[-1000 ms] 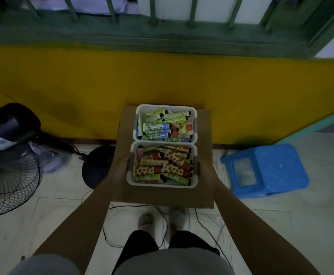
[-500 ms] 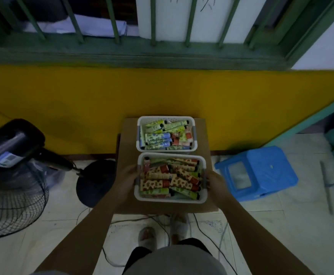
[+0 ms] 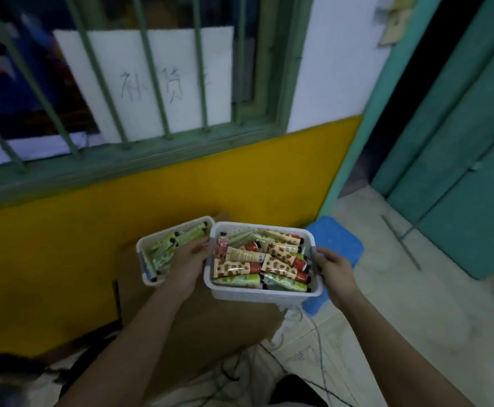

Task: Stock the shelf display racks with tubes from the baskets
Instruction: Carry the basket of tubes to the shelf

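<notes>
Now the near basket [image 3: 264, 292] of tubes [image 3: 239, 267] has left the cardboard worktop [image 3: 210, 324], lifted rightward with left hand [image 3: 188, 267] and right hand [image 3: 332, 271] gripping its ends, probably heading to racks; the other basket [image 3: 163, 245] stays.

A barred window [image 3: 128, 83] with green bars is seen across the upper left of the frame; a white sheet [image 3: 157, 80] bearing blurred handwritten characters is fixed behind the bars. Below the sill a yellow wall band [image 3: 181, 189] runs across the middle. A brown cardboard surface [image 3: 210, 324] is seen at lower centre. A blue plastic stool [image 3: 339, 245] stands right of centre, on a pale tiled floor [image 3: 416, 304]. Teal doors [image 3: 468, 160] fill the right edge. Dark cables [image 3: 319, 356] trail over the floor at the bottom.
</notes>
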`<state>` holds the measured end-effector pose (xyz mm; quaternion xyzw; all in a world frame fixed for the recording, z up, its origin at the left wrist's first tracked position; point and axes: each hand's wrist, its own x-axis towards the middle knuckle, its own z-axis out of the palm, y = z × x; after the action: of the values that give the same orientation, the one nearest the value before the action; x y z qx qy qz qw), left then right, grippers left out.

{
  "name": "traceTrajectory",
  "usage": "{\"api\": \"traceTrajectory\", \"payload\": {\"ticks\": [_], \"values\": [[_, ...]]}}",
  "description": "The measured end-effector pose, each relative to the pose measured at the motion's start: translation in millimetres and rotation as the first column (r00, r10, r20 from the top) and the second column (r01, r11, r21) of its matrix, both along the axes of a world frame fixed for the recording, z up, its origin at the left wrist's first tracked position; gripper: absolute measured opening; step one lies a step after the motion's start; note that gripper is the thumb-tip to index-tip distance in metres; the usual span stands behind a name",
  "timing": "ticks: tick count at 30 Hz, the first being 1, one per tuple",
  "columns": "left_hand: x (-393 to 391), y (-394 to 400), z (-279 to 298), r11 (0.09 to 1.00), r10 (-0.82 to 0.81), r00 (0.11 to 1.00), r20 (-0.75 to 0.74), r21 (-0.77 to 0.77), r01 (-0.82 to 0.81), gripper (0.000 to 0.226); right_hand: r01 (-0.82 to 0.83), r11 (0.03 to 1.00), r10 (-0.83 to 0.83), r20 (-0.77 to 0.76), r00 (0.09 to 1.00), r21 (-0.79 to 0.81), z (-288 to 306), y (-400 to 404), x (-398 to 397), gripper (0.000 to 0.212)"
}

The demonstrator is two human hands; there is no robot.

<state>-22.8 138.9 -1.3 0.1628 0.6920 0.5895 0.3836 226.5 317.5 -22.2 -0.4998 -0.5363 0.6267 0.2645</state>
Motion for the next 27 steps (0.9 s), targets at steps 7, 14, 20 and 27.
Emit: {"api": "traceTrajectory", "payload": {"ticks": [7,14,20,27], "values": [[68,116,52,0.99,-0.135,0.988,-0.08,0.02,0.137,0.016,0.287,0.956,-0.279,-0.123,0.952,0.055,56,65,90,0.026],[178,265,88,0.951,-0.302,0.946,-0.122,0.036,0.308,0.028,0.423,0.904,-0.415,-0.127,0.901,0.052,90,159,221,0.026],[311,411,106,0.899,-0.427,0.901,-0.071,0.077,0.432,0.033,0.526,0.848,-0.511,-0.156,0.845,0.069,117,253,368,0.019],[470,546,169,0.791,-0.597,0.802,-0.01,0.158,0.591,0.029,0.684,0.721,-0.659,-0.193,0.727,0.114,187,325,524,0.028]]}}
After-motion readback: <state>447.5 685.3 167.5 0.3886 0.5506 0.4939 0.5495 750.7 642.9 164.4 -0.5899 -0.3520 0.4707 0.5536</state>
